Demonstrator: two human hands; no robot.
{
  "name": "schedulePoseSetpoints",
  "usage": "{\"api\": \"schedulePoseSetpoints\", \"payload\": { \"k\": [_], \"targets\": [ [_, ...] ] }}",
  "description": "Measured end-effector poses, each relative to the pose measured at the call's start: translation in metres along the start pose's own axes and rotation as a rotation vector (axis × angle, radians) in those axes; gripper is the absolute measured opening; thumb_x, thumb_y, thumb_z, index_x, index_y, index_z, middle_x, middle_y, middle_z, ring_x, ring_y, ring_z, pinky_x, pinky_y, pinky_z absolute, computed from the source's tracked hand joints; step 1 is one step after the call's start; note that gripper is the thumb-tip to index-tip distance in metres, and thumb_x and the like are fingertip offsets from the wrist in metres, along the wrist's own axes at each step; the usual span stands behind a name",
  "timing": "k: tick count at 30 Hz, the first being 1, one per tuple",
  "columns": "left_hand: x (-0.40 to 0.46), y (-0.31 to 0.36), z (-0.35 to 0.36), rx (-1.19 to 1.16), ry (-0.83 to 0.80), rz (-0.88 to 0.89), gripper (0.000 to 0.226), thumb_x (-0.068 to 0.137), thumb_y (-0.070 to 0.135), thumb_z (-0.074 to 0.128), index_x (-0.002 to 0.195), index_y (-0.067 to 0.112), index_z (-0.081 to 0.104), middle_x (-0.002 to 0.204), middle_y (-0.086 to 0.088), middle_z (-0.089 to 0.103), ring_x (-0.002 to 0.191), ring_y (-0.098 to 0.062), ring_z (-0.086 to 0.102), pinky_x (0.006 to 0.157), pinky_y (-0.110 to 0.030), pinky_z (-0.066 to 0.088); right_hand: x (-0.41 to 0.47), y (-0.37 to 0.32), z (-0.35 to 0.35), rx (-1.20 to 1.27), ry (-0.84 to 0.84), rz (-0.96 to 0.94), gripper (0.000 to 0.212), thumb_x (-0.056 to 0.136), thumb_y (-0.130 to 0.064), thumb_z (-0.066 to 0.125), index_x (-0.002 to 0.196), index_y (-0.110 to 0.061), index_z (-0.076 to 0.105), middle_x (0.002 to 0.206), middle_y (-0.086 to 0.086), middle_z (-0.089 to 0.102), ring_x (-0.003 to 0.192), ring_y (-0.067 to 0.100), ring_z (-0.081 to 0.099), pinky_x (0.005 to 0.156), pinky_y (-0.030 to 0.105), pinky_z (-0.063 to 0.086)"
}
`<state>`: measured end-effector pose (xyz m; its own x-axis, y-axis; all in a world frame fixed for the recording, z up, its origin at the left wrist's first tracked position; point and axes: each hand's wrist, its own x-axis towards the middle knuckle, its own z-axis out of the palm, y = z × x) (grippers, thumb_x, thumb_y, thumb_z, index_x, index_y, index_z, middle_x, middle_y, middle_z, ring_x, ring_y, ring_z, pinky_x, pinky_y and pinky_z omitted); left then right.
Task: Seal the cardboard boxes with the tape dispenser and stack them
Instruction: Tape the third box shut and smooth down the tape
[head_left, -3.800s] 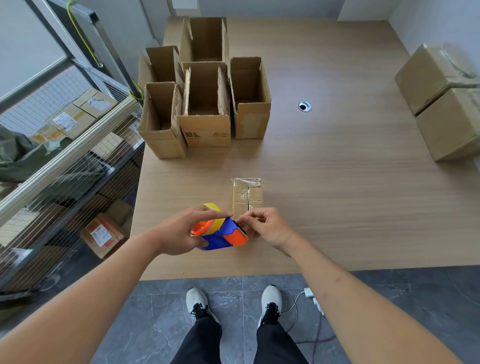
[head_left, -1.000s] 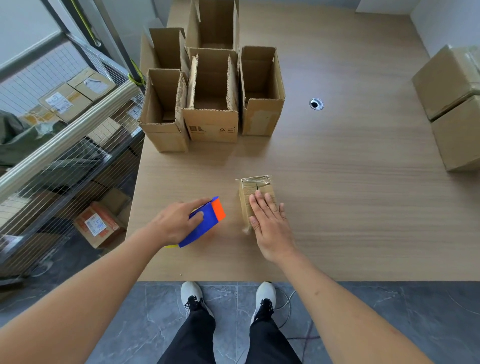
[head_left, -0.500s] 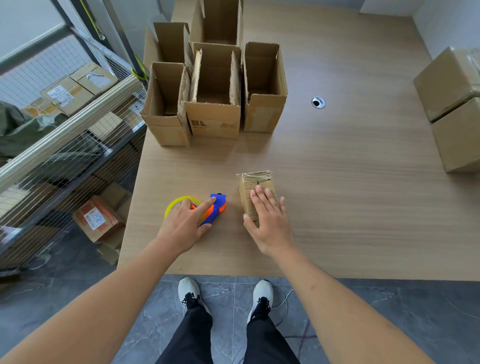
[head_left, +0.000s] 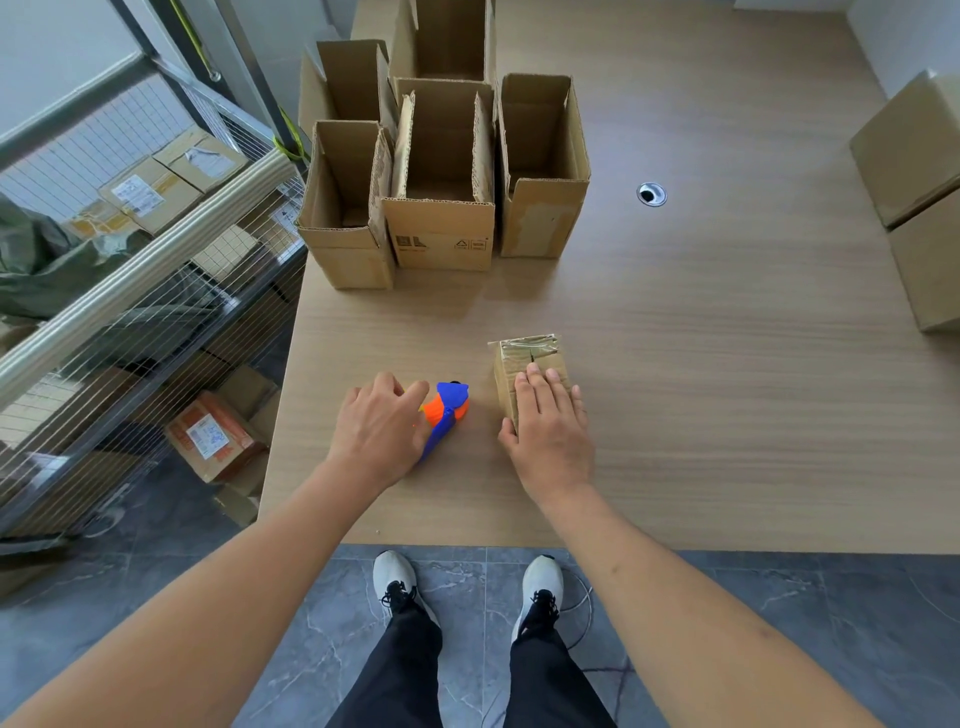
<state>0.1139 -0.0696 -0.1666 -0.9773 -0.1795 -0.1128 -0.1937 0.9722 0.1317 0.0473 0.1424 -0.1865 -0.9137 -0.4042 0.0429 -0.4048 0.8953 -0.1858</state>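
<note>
Since a second earlier, the tape dispenser (head_left: 445, 410) had gone from lifted to lying on the table (head_left: 727, 415), the left hand (head_left: 376, 428) curled loosely over it. Flat and spread, the right hand (head_left: 548, 431) pressed the small taped box (head_left: 524, 353). Sealing looked finished; stacking likely came next.

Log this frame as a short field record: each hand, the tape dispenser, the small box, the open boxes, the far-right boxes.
left hand: rests on the tape dispenser, fingers curled over it
tape dispenser: blue and orange, lying on the table
right hand: flat, fingers straight, pressing on the small taped box
open boxes: five, upright, flaps up, clustered at the table's far left
closed boxes: two, stacked at the right edge
</note>
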Motion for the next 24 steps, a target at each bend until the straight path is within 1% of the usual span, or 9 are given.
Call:
{"api": "schedulePoseSetpoints", "payload": {
  "k": [8,11,13,15,16,17,19,21,24],
  "targets": [
    [0.002,0.005,0.006,-0.150,0.042,0.089,0.017,0.084,0.013,0.062,0.100,0.012,0.065,0.100,-0.012,0.055,0.072,-0.034,0.053,0.068,-0.039,0.044,0.000,-0.002,0.008,-0.144,0.020,-0.048,0.089,0.060,-0.039,0.095,0.135,-0.007,0.060,0.142,0.012,0.060,0.131,0.032,0.057,0.107,0.056,0.046],
    [0.003,0.008,0.006,-0.193,0.042,0.098,0.020,0.085,0.015,0.063,0.105,0.012,0.067,0.104,-0.012,0.055,0.076,-0.035,0.055,0.070,-0.040,0.045,-0.002,0.001,0.007,-0.122,-0.024,-0.051,0.106,0.053,-0.055,0.092,0.141,-0.008,0.056,0.147,0.009,0.056,0.136,0.030,0.053,0.111,0.053,0.043],
    [0.005,0.012,0.004,-0.230,0.040,0.125,0.024,0.087,0.018,0.064,0.111,0.015,0.068,0.109,-0.012,0.055,0.082,-0.036,0.058,0.072,-0.043,0.050,-0.004,0.007,-0.002,-0.082,-0.106,-0.072,0.122,0.050,-0.072,0.084,0.149,-0.010,0.048,0.155,0.007,0.047,0.143,0.028,0.045,0.116,0.050,0.035],
    [0.007,0.019,0.003,-0.272,0.042,0.173,0.030,0.088,0.015,0.067,0.117,0.015,0.069,0.116,-0.015,0.056,0.088,-0.038,0.061,0.070,-0.044,0.053,-0.002,0.018,-0.013,-0.022,-0.231,-0.106,0.134,0.052,-0.083,0.075,0.159,-0.016,0.030,0.166,0.000,0.028,0.153,0.022,0.027,0.122,0.044,0.022],
    [0.008,0.023,0.003,-0.285,0.043,0.209,0.032,0.087,0.013,0.067,0.120,0.014,0.069,0.122,-0.017,0.055,0.091,-0.039,0.063,0.071,-0.044,0.055,0.000,0.024,-0.020,0.019,-0.310,-0.130,0.136,0.055,-0.083,0.073,0.162,-0.019,0.020,0.169,-0.003,0.016,0.156,0.018,0.015,0.124,0.040,0.014],
    [0.009,0.028,0.002,-0.290,0.046,0.246,0.034,0.088,0.011,0.067,0.121,0.012,0.068,0.128,-0.018,0.054,0.094,-0.041,0.063,0.074,-0.045,0.056,0.003,0.031,-0.028,0.076,-0.377,-0.158,0.137,0.059,-0.080,0.075,0.164,-0.020,0.011,0.171,-0.006,0.007,0.157,0.014,0.006,0.125,0.036,0.008],
    [0.012,0.039,0.001,-0.303,0.070,0.306,0.035,0.089,0.010,0.065,0.124,0.011,0.067,0.137,-0.018,0.052,0.104,-0.040,0.063,0.080,-0.045,0.058,0.009,0.043,-0.040,0.236,-0.466,-0.184,0.129,0.070,-0.062,0.082,0.164,-0.020,0.004,0.170,-0.008,0.000,0.155,0.007,-0.003,0.126,0.029,0.002],
    [0.014,0.050,0.001,-0.326,0.097,0.356,0.035,0.092,0.011,0.063,0.126,0.009,0.066,0.142,-0.016,0.052,0.117,-0.037,0.061,0.086,-0.046,0.058,0.012,0.053,-0.046,0.364,-0.505,-0.190,0.117,0.078,-0.042,0.085,0.163,-0.022,0.008,0.169,-0.009,0.004,0.152,0.001,-0.002,0.126,0.027,0.006],
    [0.015,0.065,0.005,-0.353,0.098,0.406,0.037,0.096,0.016,0.063,0.132,0.006,0.063,0.147,-0.014,0.051,0.137,-0.033,0.050,0.101,-0.047,0.053,0.012,0.065,-0.042,0.420,-0.482,-0.216,0.104,0.083,-0.026,0.084,0.162,-0.021,0.017,0.168,-0.008,0.015,0.153,0.004,0.009,0.126,0.033,0.018]
  ]
}}
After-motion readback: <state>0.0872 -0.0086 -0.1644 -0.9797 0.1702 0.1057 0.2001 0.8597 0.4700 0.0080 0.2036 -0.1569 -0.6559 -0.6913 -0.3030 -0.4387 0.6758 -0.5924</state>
